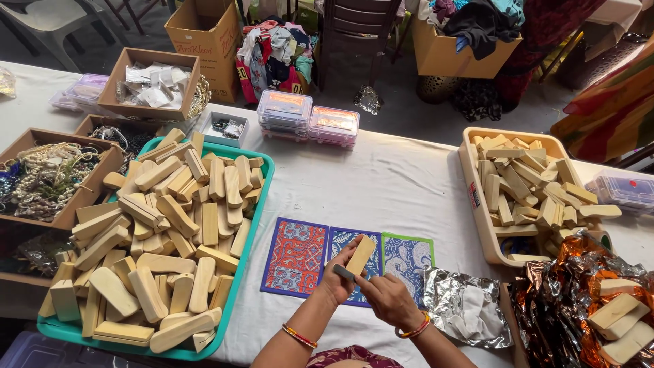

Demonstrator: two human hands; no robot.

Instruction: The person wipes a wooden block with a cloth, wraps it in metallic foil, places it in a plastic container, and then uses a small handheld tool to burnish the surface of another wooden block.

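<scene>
Head view is showing us at the desk [381, 184], and we are holding one wooden block [360, 255] up over the three patterned mats [346, 260]. Our left hand [338, 281] is closing around the lower end of the block, the fingers wrapped on it. Our right hand [386, 297] is pressing from below, half curled, and it seems to be gripping a small dark pad [344, 273] against the block; we cannot tell exactly what this pad is. We are judging that the step in hand is the rubbing or smoothing of this one block. The next move is asking for a steady hold and a turn of the block to reach another face.

Around us, a green tray [262, 204] on the left is carrying a big heap of the same blocks, and a beige crate [475, 204] on the right is holding more. Crumpled foil [466, 307] is lying just beside the right hand, and copper foil [565, 300] with a few blocks is further right. Boxes of beads [48, 178] are standing well apart. Nothing is blocking the hands.
</scene>
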